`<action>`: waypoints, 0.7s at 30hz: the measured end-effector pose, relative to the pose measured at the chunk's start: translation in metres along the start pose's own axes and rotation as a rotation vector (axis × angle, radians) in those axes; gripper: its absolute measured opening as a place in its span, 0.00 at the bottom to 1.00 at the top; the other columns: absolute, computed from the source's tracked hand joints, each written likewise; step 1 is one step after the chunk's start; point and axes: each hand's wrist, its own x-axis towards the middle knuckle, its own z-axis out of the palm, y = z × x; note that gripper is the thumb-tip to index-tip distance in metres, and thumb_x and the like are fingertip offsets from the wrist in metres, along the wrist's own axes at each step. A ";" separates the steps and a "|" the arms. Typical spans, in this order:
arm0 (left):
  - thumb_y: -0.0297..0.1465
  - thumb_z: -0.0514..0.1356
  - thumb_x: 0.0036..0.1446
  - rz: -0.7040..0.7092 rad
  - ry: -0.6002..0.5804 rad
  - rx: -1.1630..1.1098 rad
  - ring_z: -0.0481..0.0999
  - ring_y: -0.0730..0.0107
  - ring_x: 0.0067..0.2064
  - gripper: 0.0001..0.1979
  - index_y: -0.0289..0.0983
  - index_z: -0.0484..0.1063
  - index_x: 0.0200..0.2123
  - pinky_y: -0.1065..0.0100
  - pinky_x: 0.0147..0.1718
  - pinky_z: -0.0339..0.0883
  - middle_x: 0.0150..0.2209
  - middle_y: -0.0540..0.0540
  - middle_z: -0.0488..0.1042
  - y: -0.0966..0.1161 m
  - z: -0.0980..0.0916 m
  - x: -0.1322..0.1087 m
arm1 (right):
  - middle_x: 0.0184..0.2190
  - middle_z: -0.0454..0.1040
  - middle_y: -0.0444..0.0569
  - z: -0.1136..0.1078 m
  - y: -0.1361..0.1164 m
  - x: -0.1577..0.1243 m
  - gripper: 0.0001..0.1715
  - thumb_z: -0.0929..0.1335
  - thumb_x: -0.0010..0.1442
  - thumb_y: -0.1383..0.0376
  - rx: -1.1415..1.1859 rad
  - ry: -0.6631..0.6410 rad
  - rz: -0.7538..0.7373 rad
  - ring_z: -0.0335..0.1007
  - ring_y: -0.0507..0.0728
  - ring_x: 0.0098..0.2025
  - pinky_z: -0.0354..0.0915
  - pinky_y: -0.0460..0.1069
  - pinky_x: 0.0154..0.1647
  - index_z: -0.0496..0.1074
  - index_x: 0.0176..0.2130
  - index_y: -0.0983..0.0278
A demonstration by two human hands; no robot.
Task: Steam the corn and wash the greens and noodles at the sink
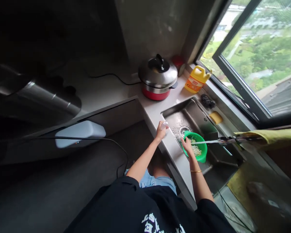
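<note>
My right hand [187,144] grips the near rim of a green colander [200,152] held over the steel sink [196,111]. Pale noodle-like strands lie inside the colander. A thin stream of water [206,141] runs from the tap [226,139] into it. My left hand [161,129] rests on the counter edge beside the sink, closed around a small clear wrapper or bag [165,124]. A gold bangle sits on my right wrist.
A pot with a steel lid [158,76] stands on a red base at the back of the counter. A yellow detergent bottle [197,79], a dark scrubber [208,101] and a yellow sponge [216,117] line the window ledge. A yellow cloth [269,136] hangs at right.
</note>
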 end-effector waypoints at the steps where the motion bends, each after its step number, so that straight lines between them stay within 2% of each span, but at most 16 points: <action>1: 0.27 0.56 0.58 0.051 0.058 0.097 0.77 0.66 0.42 0.09 0.38 0.65 0.43 0.63 0.45 0.70 0.39 0.45 0.74 -0.001 0.006 0.003 | 0.67 0.54 0.62 0.008 -0.018 -0.002 0.38 0.62 0.61 0.48 0.147 -0.048 -0.007 0.48 0.66 0.70 0.50 0.64 0.67 0.61 0.63 0.64; 3: 0.27 0.59 0.55 0.132 0.074 0.332 0.74 0.60 0.50 0.12 0.37 0.65 0.43 0.58 0.52 0.66 0.45 0.40 0.73 -0.002 0.014 0.009 | 0.68 0.54 0.54 0.019 -0.056 -0.005 0.39 0.61 0.60 0.43 0.450 -0.186 -0.029 0.51 0.64 0.69 0.59 0.60 0.62 0.60 0.64 0.56; 5: 0.27 0.62 0.50 0.156 0.123 0.414 0.67 0.55 0.59 0.18 0.37 0.66 0.47 0.54 0.60 0.58 0.52 0.37 0.70 0.002 0.010 0.016 | 0.67 0.58 0.51 0.027 -0.092 -0.006 0.40 0.64 0.57 0.42 0.626 -0.348 -0.109 0.59 0.63 0.65 0.67 0.58 0.53 0.58 0.64 0.51; 6: 0.28 0.63 0.50 0.172 0.119 0.496 0.62 0.54 0.63 0.22 0.37 0.66 0.49 0.51 0.64 0.51 0.57 0.36 0.67 0.005 0.001 0.019 | 0.64 0.62 0.51 0.032 -0.109 -0.005 0.41 0.67 0.55 0.43 0.658 -0.410 -0.153 0.63 0.62 0.61 0.69 0.55 0.49 0.58 0.64 0.51; 8: 0.32 0.66 0.47 0.172 0.072 0.638 0.50 0.51 0.69 0.28 0.38 0.66 0.53 0.47 0.67 0.38 0.63 0.36 0.59 0.011 -0.032 0.024 | 0.57 0.70 0.51 0.045 -0.139 -0.002 0.42 0.72 0.50 0.50 0.632 -0.479 -0.245 0.71 0.59 0.52 0.70 0.51 0.43 0.62 0.61 0.53; 10: 0.35 0.70 0.41 0.114 -0.029 0.707 0.41 0.47 0.71 0.34 0.41 0.67 0.54 0.42 0.67 0.30 0.66 0.38 0.56 0.016 -0.081 0.025 | 0.48 0.75 0.51 0.068 -0.166 -0.001 0.36 0.74 0.46 0.55 0.544 -0.528 -0.343 0.73 0.58 0.43 0.69 0.49 0.38 0.69 0.54 0.58; 12: 0.35 0.72 0.36 0.039 -0.084 0.632 0.40 0.44 0.71 0.42 0.43 0.66 0.58 0.39 0.66 0.29 0.67 0.40 0.56 0.014 -0.139 0.020 | 0.42 0.76 0.50 0.103 -0.193 -0.006 0.24 0.74 0.45 0.58 0.457 -0.578 -0.523 0.73 0.58 0.40 0.69 0.50 0.38 0.75 0.43 0.61; 14: 0.34 0.73 0.34 0.003 -0.029 0.430 0.46 0.45 0.70 0.52 0.43 0.58 0.65 0.41 0.66 0.35 0.66 0.39 0.57 0.002 -0.201 0.008 | 0.38 0.76 0.50 0.149 -0.222 -0.019 0.12 0.72 0.46 0.60 0.388 -0.616 -0.755 0.72 0.58 0.42 0.69 0.53 0.43 0.76 0.33 0.62; 16: 0.34 0.74 0.35 0.006 0.076 0.135 0.52 0.49 0.69 0.59 0.44 0.48 0.69 0.45 0.66 0.42 0.67 0.38 0.56 -0.019 -0.263 -0.008 | 0.37 0.76 0.50 0.202 -0.251 -0.037 0.07 0.70 0.48 0.61 0.347 -0.617 -0.922 0.72 0.59 0.43 0.68 0.54 0.47 0.76 0.28 0.61; 18: 0.38 0.69 0.47 -0.013 0.207 -0.198 0.60 0.55 0.66 0.50 0.45 0.48 0.69 0.49 0.63 0.53 0.66 0.38 0.59 -0.046 -0.324 -0.027 | 0.38 0.76 0.51 0.257 -0.279 -0.055 0.08 0.69 0.50 0.61 0.336 -0.620 -0.969 0.72 0.58 0.42 0.68 0.54 0.47 0.76 0.28 0.62; 19: 0.39 0.66 0.52 -0.063 0.310 -0.298 0.63 0.57 0.65 0.43 0.46 0.51 0.68 0.51 0.61 0.56 0.64 0.39 0.63 -0.060 -0.355 -0.035 | 0.38 0.76 0.52 0.284 -0.292 -0.062 0.09 0.69 0.50 0.60 0.338 -0.619 -0.965 0.72 0.58 0.41 0.68 0.54 0.46 0.76 0.28 0.62; 21: 0.43 0.57 0.61 -0.230 0.671 -0.358 0.67 0.59 0.62 0.26 0.46 0.63 0.61 0.53 0.58 0.62 0.59 0.40 0.69 -0.086 -0.416 -0.046 | 0.38 0.76 0.53 0.338 -0.317 -0.073 0.12 0.69 0.51 0.57 0.345 -0.603 -0.937 0.72 0.59 0.40 0.68 0.54 0.45 0.76 0.28 0.64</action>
